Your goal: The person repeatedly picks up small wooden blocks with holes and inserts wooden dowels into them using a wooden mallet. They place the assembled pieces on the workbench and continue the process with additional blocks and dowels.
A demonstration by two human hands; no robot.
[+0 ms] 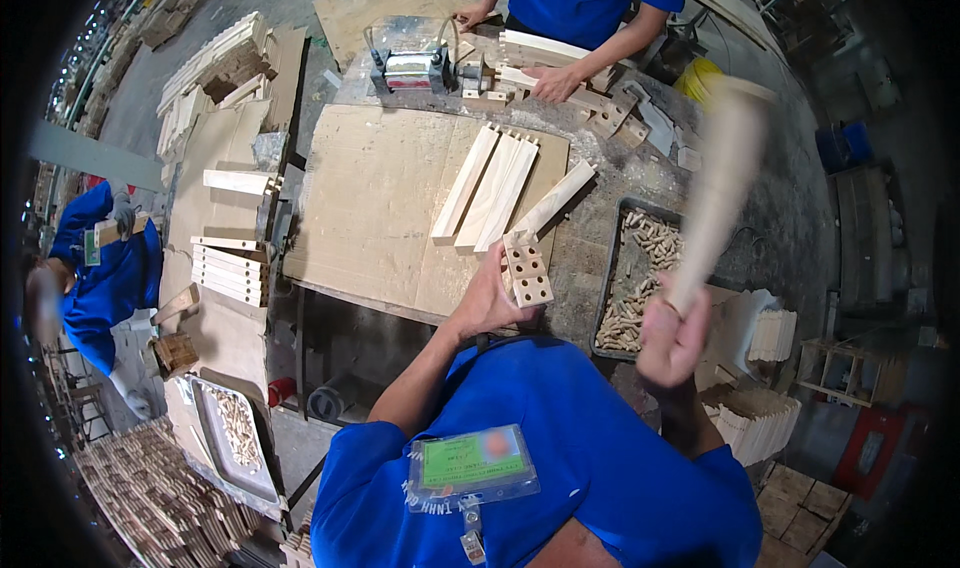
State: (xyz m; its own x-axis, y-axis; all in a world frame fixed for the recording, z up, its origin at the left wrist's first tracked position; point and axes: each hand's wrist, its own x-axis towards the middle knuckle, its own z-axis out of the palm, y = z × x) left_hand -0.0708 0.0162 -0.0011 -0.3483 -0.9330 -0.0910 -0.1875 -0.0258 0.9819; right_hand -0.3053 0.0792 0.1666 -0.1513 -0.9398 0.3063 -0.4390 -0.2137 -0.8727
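My left hand (487, 293) grips a pale wooden block (527, 271), tilted upright, with rows of round holes on the side facing up. Its fingers wrap round the block at the bench's near edge. Raised at the right, my right hand (675, 333) is closed round the narrow end of a wooden mallet (722, 183), whose thick end points up and is smeared by motion. Several wooden bars (490, 193) with pegs at their far ends lie side by side on a cardboard sheet (360, 208). Another bar (556, 198) lies slanted just beyond the block.
A dark tray (628, 260) of wooden dowels sits between the bench and my right arm. Across the bench, a co-worker's hand (553, 83) rests on wooden pieces near a clamped machine (412, 71). Left stands another bench with bars (228, 273) and a dowel tray (205, 408).
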